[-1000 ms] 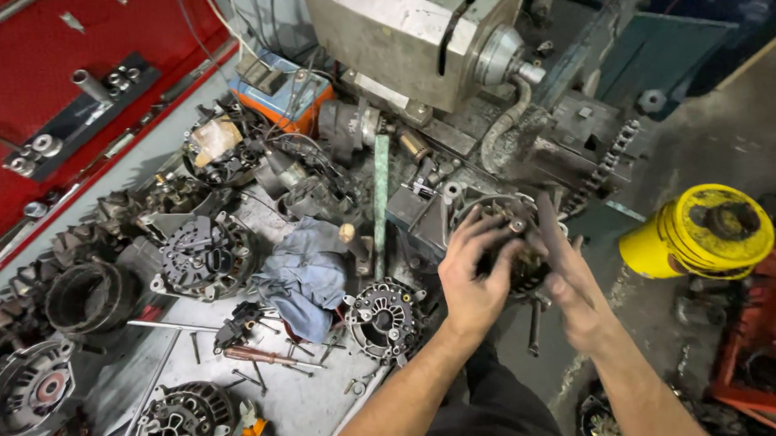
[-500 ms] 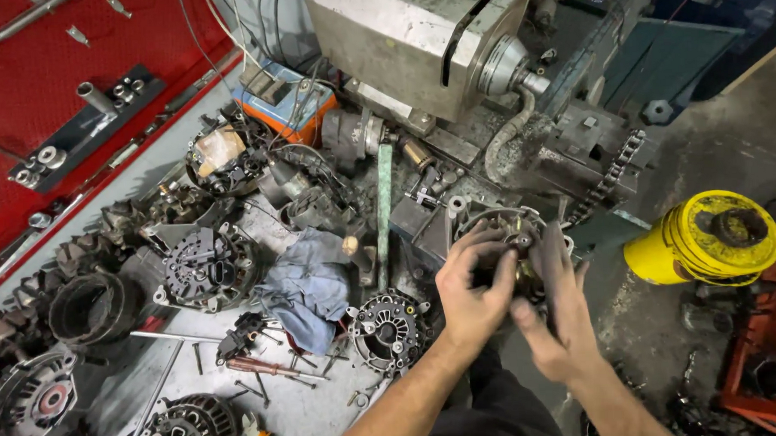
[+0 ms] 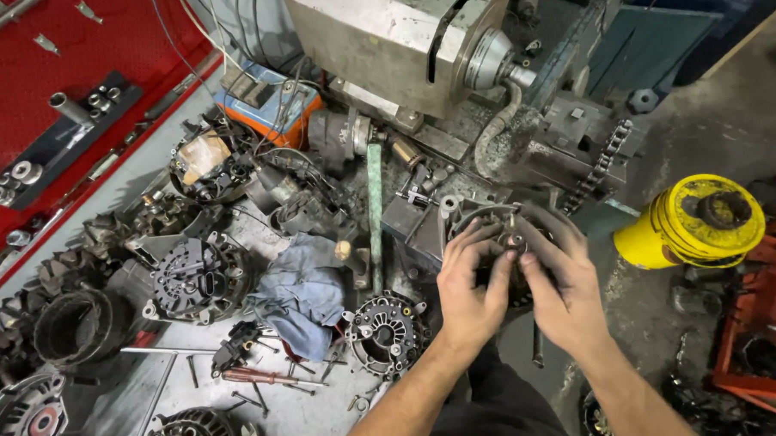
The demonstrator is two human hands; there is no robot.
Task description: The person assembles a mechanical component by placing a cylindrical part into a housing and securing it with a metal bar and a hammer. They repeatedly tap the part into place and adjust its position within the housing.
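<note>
Since half a second ago the right hand [image 3: 571, 285] has been brought up from below the alternator housing [image 3: 500, 227] to its right side, while the left hand [image 3: 468, 284] has stayed on its near face. The housing, seated at the bench edge in front of the grey machine [image 3: 382, 42], is judged to be heavy, rigid cast metal with greasy, slippery faces, best taken by its outer rim rather than by the thin central stud [image 3: 510, 231]. Both hands are curled, not spread: the rim is cupped by the palms, and the stud appears to be pinched between the fingertips.
</note>
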